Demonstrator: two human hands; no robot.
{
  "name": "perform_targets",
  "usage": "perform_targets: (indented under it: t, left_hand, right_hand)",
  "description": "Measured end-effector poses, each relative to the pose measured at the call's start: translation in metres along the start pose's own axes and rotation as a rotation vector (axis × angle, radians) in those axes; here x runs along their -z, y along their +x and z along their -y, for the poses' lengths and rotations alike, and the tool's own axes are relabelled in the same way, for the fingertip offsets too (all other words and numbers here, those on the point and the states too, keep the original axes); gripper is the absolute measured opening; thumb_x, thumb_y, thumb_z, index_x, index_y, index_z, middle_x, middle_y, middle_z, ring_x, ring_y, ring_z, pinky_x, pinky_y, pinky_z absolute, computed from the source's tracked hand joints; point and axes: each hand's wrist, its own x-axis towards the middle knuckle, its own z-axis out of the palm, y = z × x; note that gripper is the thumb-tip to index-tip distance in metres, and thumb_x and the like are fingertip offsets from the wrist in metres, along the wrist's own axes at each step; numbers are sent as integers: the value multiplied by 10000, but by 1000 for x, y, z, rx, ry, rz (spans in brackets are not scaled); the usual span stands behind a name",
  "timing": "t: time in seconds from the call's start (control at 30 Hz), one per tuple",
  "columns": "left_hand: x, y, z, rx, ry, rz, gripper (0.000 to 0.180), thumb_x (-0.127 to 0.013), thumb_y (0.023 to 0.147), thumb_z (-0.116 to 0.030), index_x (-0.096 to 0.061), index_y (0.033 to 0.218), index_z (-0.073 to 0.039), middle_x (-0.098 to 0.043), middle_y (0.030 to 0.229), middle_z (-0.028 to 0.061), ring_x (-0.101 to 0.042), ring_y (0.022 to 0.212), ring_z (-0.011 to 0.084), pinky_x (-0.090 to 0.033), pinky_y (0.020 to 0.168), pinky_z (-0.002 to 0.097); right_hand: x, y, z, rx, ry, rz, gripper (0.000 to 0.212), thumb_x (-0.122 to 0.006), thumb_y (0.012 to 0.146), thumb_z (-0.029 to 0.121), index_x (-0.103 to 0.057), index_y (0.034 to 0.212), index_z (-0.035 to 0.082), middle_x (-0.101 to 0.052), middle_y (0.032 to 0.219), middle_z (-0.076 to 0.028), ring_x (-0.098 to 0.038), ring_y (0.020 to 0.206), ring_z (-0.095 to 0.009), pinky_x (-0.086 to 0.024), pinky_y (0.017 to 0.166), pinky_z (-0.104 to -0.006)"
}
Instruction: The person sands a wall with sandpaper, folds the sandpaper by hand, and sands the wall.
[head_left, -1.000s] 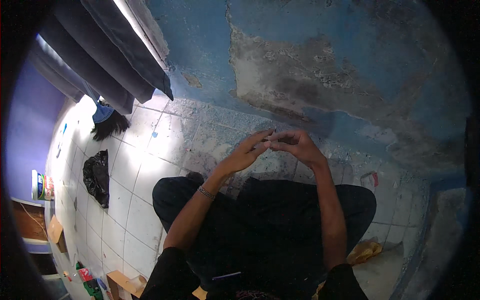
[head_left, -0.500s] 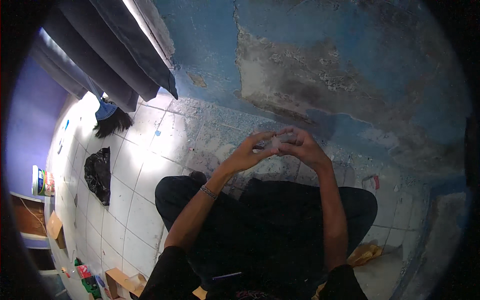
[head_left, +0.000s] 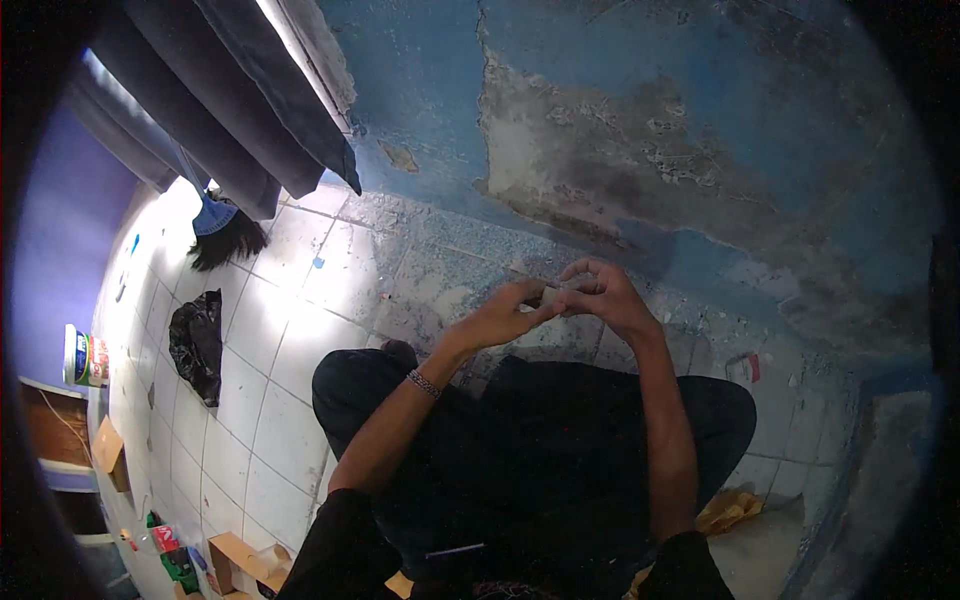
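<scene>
A small pale grey piece sits pinched between the fingertips of both hands, over the dusty floor near the wall. Its kind is too small to make out. My left hand, with a bracelet on its wrist, grips the piece from the left between thumb and fingers. From the right, my right hand pinches it too, its upper fingers curved over. Under my forearms are my dark-clad crossed legs. The blue wall in front has peeled paint and bare grey plaster.
Paint flakes and dust lie along the wall's foot. To the left are a blue broom, a black plastic bag, a white tub and an open cardboard box. A small red-and-white packet lies at right.
My left fingers have closed in around the pale piece, and the hands are slightly closer together. The view has shifted a little.
</scene>
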Motion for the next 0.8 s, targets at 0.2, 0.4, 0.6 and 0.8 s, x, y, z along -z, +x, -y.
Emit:
perform_targets:
  t: [0.2, 0.4, 0.6, 0.8]
  left_hand:
    - [-9, 2, 1, 142, -130, -181, 577, -660, 922, -379, -477, 1332, -16, -585, 1209, 161, -585, 1080, 263, -506, 871, 380]
    - [-11, 7, 23, 116, -100, -457, 603, -712, 889, -309, -464, 1318, 34, -579, 1206, 195, -598, 1072, 267, -525, 861, 370]
    - [-11, 5, 10, 45, -115, -470, 325, -738, 825, -107, -622, 1069, 74, -676, 929, 164, -682, 787, 184, -548, 652, 299]
    - [-21, 0, 8, 46, -94, -420, 295, -754, 805, -95, -640, 1040, 41, -683, 975, 146, -694, 835, 202, -572, 695, 308]
  right_hand:
    - [3, 5, -9, 88, 43, -121, 237, -696, 883, 90, -569, 1064, 6, -694, 939, -133, -694, 855, -198, -580, 772, -319]
    - [10, 12, -19, 20, -50, -284, 226, -688, 885, 78, -581, 1061, -13, -693, 938, -132, -691, 847, -187, -581, 768, -311]
    - [4, 21, -34, 79, -191, -449, 216, -700, 869, 158, -674, 969, -32, -717, 873, -157, -706, 764, -214, -581, 703, -334]
    - [-17, 27, -50, 198, -685, -559, 255, -651, 875, 196, -704, 992, -25, -707, 908, -189, -703, 826, -293, -546, 769, -406]
